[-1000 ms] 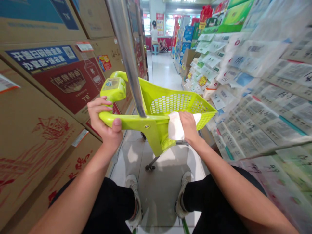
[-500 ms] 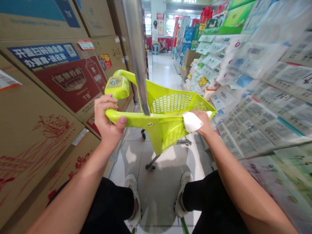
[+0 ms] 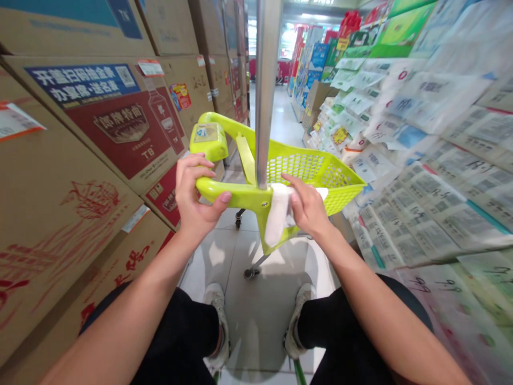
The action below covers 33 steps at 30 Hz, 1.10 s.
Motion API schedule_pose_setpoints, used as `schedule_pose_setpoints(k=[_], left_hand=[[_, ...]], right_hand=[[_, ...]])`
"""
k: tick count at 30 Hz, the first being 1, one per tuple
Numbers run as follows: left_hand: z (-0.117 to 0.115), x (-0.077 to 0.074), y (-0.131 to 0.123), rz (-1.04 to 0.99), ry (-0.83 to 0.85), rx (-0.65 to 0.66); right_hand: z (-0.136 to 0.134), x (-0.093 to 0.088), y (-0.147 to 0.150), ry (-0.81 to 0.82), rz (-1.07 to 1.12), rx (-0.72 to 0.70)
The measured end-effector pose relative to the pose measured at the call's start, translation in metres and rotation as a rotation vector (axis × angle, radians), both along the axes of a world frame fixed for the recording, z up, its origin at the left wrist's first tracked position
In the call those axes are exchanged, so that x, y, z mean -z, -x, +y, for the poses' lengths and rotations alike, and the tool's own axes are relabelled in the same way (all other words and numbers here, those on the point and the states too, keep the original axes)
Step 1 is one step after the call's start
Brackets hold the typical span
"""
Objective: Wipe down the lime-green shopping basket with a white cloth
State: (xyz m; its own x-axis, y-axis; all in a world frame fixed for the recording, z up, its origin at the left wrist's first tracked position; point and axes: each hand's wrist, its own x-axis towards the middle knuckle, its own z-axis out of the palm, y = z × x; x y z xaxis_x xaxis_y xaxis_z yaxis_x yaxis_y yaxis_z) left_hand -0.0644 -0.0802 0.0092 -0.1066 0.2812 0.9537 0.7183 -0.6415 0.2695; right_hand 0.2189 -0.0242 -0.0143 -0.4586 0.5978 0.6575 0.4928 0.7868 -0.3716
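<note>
A lime-green shopping cart basket [image 3: 340,176] with perforated walls stands in front of me, tilted away to the right. My left hand [image 3: 196,192] is wrapped round the cart's green handle [image 3: 240,195], below a boxy green coin lock [image 3: 208,141]. Against the basket's near rim, my right hand [image 3: 308,206] presses a white cloth [image 3: 278,214], with the index finger stretched over the rim. The cloth drapes down the outside of the near wall. Between the hands a metal pole [image 3: 266,96] rises from the cart frame.
Stacked cardboard cartons [image 3: 120,128] line the left side. Packs of tissue paper [image 3: 441,176] with handwritten prices are piled on the right. A caster wheel [image 3: 251,273] rests on the tiled floor [image 3: 256,321] beyond my shoes. The aisle runs forward.
My right hand has slid the white cloth leftward along the near rim, from the far corner towards the pole. The cart appears farther right in view, with my left hand still on its handle.
</note>
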Motion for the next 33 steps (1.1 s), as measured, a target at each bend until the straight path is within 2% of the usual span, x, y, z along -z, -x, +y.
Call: schedule_pose_setpoints(k=[3, 5, 8, 10, 13, 15, 18, 20, 23, 25, 26, 29, 30, 31, 33], left_hand=[[-0.001, -0.002, 0.006, 0.050, 0.090, -0.055], [-0.002, 0.000, 0.006, 0.062, 0.119, -0.083], [0.000, 0.004, 0.001, 0.020, 0.083, -0.113], [0.001, 0.007, -0.003, -0.016, 0.072, -0.148], [0.002, 0.010, -0.005, -0.030, 0.074, -0.163], [0.002, 0.010, -0.003, -0.020, 0.070, -0.148], [0.003, 0.007, 0.005, -0.020, 0.047, -0.079], [0.006, 0.006, 0.014, -0.021, 0.054, -0.047], [0.011, 0.005, 0.028, 0.025, 0.077, -0.027], [0.010, 0.003, 0.034, 0.043, 0.063, -0.080], [0.008, 0.001, 0.033, 0.031, 0.043, -0.153], [-0.002, -0.007, 0.017, 0.005, -0.113, -0.409], [-0.004, -0.009, 0.008, 0.085, -0.143, -0.396], [-0.005, -0.012, -0.003, 0.223, -0.097, -0.328], [-0.002, -0.013, -0.025, 0.504, 0.135, -0.163]], right_hand=[[0.044, 0.015, -0.049, 0.091, -0.174, 0.356], [0.068, 0.024, -0.078, 0.128, -0.231, 0.531], [0.075, 0.035, -0.090, 0.073, -0.218, 0.522], [0.055, 0.042, -0.070, -0.004, -0.146, 0.464], [0.013, 0.046, -0.025, -0.146, -0.053, 0.360], [-0.005, 0.044, -0.009, -0.181, -0.084, 0.238], [0.006, 0.038, -0.027, -0.168, -0.220, 0.167], [0.030, 0.036, -0.060, -0.094, -0.294, 0.250], [0.063, 0.038, -0.115, -0.014, -0.405, 0.451], [0.073, 0.041, -0.138, 0.001, -0.425, 0.552], [0.075, 0.043, -0.145, 0.003, -0.426, 0.590], [0.069, 0.051, -0.144, 0.011, -0.434, 0.665], [0.065, 0.055, -0.139, 0.013, -0.434, 0.683], [0.060, 0.058, -0.132, 0.013, -0.433, 0.702], [0.049, 0.064, -0.117, 0.009, -0.420, 0.730]])
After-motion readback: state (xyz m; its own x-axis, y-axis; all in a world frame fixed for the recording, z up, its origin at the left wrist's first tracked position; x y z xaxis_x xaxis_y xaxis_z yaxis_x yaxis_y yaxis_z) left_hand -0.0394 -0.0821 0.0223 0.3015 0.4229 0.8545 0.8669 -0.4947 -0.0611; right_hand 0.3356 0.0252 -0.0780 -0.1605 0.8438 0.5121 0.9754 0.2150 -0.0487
